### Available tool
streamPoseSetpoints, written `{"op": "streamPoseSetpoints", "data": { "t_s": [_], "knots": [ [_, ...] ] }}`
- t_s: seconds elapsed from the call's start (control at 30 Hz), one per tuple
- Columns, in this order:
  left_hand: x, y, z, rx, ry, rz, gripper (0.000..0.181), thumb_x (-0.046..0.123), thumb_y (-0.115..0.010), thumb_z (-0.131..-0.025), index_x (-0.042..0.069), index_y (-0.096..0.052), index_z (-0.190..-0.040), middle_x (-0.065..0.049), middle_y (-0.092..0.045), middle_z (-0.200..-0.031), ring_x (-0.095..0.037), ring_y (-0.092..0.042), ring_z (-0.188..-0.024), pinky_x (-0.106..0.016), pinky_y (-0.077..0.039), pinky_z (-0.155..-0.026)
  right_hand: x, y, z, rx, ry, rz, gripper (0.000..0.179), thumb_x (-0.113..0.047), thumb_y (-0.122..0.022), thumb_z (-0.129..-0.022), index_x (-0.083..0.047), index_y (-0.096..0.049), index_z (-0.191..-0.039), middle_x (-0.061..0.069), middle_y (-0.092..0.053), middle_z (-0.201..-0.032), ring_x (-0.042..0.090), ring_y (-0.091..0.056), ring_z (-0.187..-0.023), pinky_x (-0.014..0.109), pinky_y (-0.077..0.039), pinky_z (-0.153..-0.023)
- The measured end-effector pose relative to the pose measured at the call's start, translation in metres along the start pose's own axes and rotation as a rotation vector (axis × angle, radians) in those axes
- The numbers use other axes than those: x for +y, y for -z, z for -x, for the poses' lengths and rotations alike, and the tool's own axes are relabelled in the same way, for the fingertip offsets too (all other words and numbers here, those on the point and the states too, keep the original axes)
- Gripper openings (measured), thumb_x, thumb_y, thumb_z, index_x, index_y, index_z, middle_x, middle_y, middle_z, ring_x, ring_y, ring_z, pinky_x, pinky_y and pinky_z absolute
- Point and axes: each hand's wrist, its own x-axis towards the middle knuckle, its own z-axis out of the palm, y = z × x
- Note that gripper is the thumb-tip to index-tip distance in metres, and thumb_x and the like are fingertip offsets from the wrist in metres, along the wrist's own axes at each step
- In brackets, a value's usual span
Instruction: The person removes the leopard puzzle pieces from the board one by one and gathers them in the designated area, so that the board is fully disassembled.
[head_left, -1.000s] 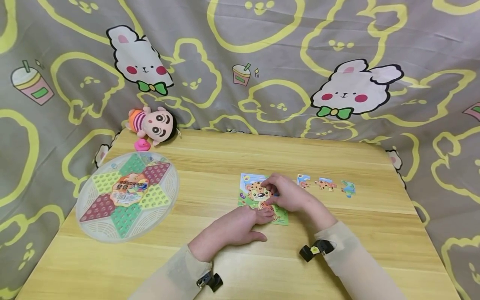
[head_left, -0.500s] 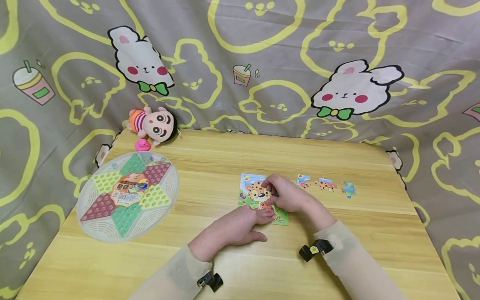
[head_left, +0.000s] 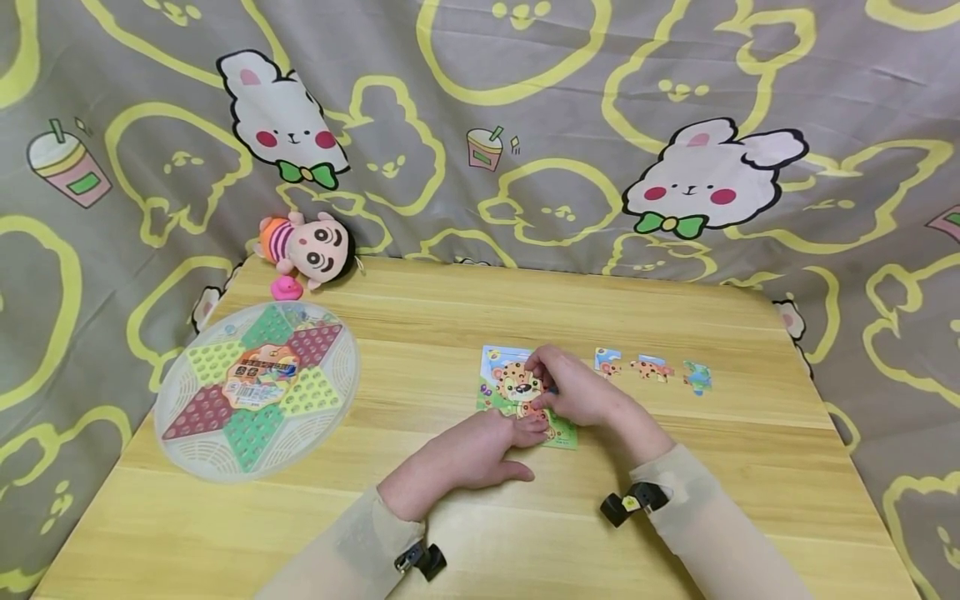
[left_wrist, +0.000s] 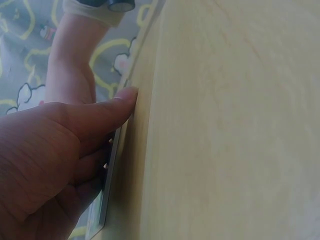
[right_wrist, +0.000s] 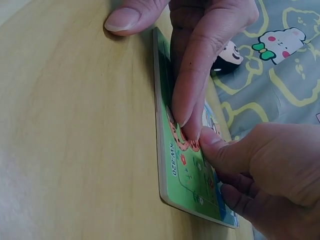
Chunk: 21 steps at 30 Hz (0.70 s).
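Note:
A flat leopard jigsaw puzzle with a green and blue border lies on the wooden table, right of centre. My left hand rests its extended fingers on the lower part of the picture; its thumb points out past the board's near edge. On the right side of the board my right hand is bent, thumb and fingers pinching at a puzzle piece that they mostly hide. The right wrist view has the right thumb against the picture surface, close to the left fingertips.
Loose puzzle pieces lie right of the board: a sky-and-ear one, a spotted one and a blue-green one. A round Chinese checkers board is at left, with a plush doll and pink rubber duck behind.

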Motion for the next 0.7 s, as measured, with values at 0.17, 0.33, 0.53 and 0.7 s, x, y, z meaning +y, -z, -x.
{"op": "streamPoseSetpoints", "data": {
  "t_s": [0.17, 0.33, 0.53, 0.7],
  "knots": [
    [0.0, 0.0, 0.0, -0.004, 0.003, 0.005, 0.057, 0.034, -0.08, -0.096, 0.011, -0.065, -0.146, 0.0, -0.051, -0.156, -0.011, -0.044, -0.146, -0.027, -0.032, -0.121, -0.001, -0.001, 0.002, 0.022, 0.022, 0.013, 0.046, -0.001, -0.086, -0.087, -0.002, -0.058, -0.124, 0.004, -0.059, -0.1, 0.022, -0.057, -0.091, 0.037, -0.053, -0.08],
    [0.001, 0.0, -0.001, -0.016, 0.022, 0.008, 0.058, 0.033, -0.08, -0.097, 0.012, -0.063, -0.148, 0.002, -0.051, -0.156, -0.009, -0.042, -0.147, -0.026, -0.03, -0.122, 0.0, -0.002, 0.005, 0.048, 0.055, 0.013, 0.048, 0.001, -0.084, -0.088, -0.002, -0.057, -0.127, 0.004, -0.061, -0.099, 0.022, -0.06, -0.09, 0.038, -0.054, -0.081],
    [0.0, -0.001, -0.002, -0.01, 0.014, 0.006, 0.058, 0.034, -0.08, -0.097, 0.012, -0.063, -0.148, 0.001, -0.052, -0.155, -0.009, -0.043, -0.146, -0.026, -0.032, -0.122, 0.003, -0.004, 0.01, 0.078, 0.096, 0.017, 0.047, -0.002, -0.083, -0.091, -0.002, -0.059, -0.131, 0.003, -0.064, -0.099, 0.022, -0.063, -0.089, 0.037, -0.055, -0.08],
    [0.0, 0.0, 0.0, -0.005, 0.005, 0.006, 0.057, 0.034, -0.079, -0.097, 0.012, -0.064, -0.147, -0.001, -0.051, -0.156, -0.012, -0.044, -0.146, -0.027, -0.033, -0.121, 0.002, -0.004, 0.015, 0.098, 0.127, 0.007, 0.047, -0.004, -0.082, -0.092, -0.002, -0.06, -0.133, 0.003, -0.066, -0.106, 0.021, -0.064, -0.093, 0.04, -0.057, -0.082]
  ]
}}
